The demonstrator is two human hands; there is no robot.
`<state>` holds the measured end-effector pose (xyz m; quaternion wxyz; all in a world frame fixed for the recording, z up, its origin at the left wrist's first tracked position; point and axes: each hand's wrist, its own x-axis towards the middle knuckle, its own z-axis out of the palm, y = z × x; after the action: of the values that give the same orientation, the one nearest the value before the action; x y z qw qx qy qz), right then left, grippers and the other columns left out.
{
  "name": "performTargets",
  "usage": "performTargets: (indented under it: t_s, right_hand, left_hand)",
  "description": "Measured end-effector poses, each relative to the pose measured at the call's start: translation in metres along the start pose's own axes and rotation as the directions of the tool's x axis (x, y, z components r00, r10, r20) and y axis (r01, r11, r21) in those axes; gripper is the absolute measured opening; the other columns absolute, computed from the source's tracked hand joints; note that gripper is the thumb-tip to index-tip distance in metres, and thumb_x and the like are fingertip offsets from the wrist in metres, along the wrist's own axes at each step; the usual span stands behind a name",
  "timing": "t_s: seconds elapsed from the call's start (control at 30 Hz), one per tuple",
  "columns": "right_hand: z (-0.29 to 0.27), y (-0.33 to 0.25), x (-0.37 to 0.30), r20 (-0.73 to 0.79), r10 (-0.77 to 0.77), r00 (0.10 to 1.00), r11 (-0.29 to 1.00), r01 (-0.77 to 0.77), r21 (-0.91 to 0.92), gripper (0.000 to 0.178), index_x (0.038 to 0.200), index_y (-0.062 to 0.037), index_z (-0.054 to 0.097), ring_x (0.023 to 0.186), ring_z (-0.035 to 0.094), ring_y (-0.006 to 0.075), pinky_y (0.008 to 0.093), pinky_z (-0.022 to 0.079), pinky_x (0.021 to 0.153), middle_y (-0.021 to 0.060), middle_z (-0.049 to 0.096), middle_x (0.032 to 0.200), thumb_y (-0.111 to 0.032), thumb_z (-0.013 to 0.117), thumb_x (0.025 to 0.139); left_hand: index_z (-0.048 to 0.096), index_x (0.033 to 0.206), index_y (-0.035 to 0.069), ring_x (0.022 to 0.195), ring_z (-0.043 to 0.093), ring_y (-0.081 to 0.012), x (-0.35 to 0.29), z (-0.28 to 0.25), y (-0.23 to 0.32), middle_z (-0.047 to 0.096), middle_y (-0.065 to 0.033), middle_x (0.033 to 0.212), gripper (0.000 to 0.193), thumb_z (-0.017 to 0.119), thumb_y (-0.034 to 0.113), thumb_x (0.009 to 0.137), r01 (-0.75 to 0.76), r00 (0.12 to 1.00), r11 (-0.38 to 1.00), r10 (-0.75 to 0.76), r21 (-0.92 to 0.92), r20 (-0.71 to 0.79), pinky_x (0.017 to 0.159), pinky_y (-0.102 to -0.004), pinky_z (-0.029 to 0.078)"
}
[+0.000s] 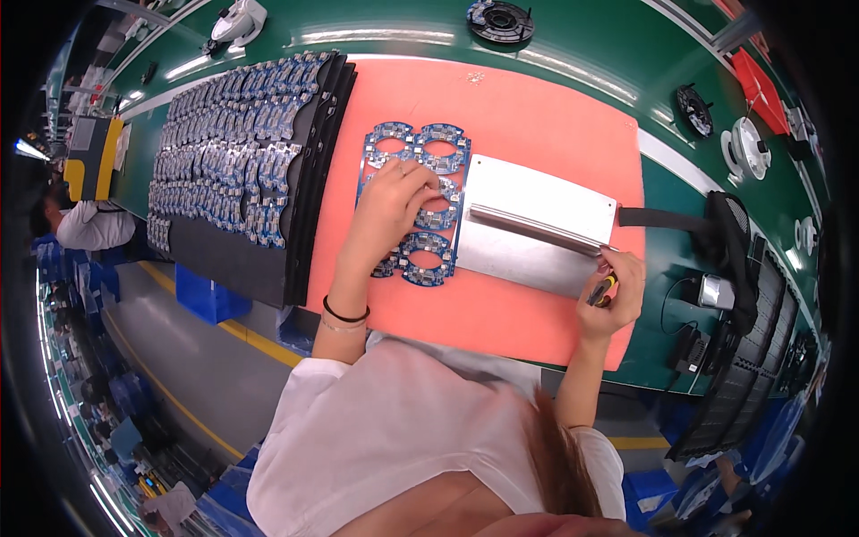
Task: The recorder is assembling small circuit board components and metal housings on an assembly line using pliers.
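Observation:
A panel of blue circuit boards (428, 259), joined in two columns with oval openings, lies on the pink mat. My left hand (394, 206) is closed over the middle of the panel, its fingertips pinching at a board and covering part of it. Against the panel's right side rests a silver metal plate (537, 194) with a raised bar (534, 229) across it. My right hand (616, 291), at the bar's right end, is wrapped round a tool with a black-and-yellow handle (603, 288); its kind I cannot make out.
Stacked black trays (300, 215) on the left carry rows of blue boards (224, 134). The pink mat (501, 98) covers part of the green bench (403, 18). Black round parts (499, 21) and white housings (747, 149) stand along the far side. A black strap (667, 217) lies at right.

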<state>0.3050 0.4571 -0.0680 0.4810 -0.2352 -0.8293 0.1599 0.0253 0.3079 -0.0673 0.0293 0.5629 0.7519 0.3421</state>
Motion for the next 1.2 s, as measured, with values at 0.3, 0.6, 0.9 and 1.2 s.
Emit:
performTargets:
  t_s: [0.3, 0.6, 0.9, 1.2]
  right_hand:
    - [0.003, 0.006, -0.003, -0.041, 0.033, 0.999, 0.999, -0.033, -0.019, 0.036, 0.1, 0.0009, 0.069, 0.075, 0.06, 0.0272, 0.0371, 0.05, 0.071, 0.0105, 0.064, 0.084, 0.008, 0.061, 0.065]
    - [0.0, 0.004, -0.003, -0.014, 0.032, 0.999, 0.999, -0.032, -0.024, 0.025, 0.101, 0.003, 0.068, 0.079, 0.062, 0.0257, 0.0339, 0.049, 0.072, 0.0121, 0.067, 0.084, 0.012, 0.06, 0.08]
    - [0.001, 0.002, -0.002, -0.005, 0.029, 1.0, 0.999, -0.029, -0.031, 0.025, 0.101, 0.0031, 0.068, 0.078, 0.062, 0.0254, 0.0338, 0.049, 0.072, 0.0123, 0.067, 0.084, 0.013, 0.06, 0.079]
    - [0.004, 0.004, -0.008, -0.052, 0.109, 0.993, 0.994, -0.108, 0.01, 0.03, 0.1, 0.0026, 0.069, 0.075, 0.061, 0.0268, 0.0357, 0.049, 0.072, 0.0106, 0.065, 0.082, 0.009, 0.06, 0.072]
  left_hand:
    - [0.067, 0.095, 0.0, 0.082, 0.068, -0.0289, -0.002, -0.006, 0.015, 0.071, -0.0124, 0.09, 0.008, 0.07, 0.002, 0.088, 0.11, 0.993, 0.973, -0.117, -0.203, -0.021, 0.072, -0.0367, 0.053]
    - [0.072, 0.098, 0.003, 0.085, 0.068, -0.0266, -0.015, 0.009, 0.009, 0.071, -0.0095, 0.092, 0.016, 0.071, 0.003, 0.082, -0.102, 0.995, 0.99, 0.104, -0.097, 0.013, 0.073, -0.0366, 0.055]
    - [0.068, 0.098, 0.004, 0.086, 0.068, -0.0283, -0.01, 0.007, 0.015, 0.069, -0.0096, 0.094, 0.013, 0.068, 0.003, 0.085, -0.08, 0.997, 0.992, 0.081, -0.096, 0.007, 0.076, -0.0371, 0.055]
    - [0.07, 0.092, -0.002, 0.073, 0.067, -0.0215, -0.131, -0.106, 0.055, 0.067, -0.0109, 0.081, 0.005, 0.069, -0.001, 0.087, 0.552, 0.82, 0.807, -0.48, -0.21, 0.313, 0.066, -0.031, 0.053]
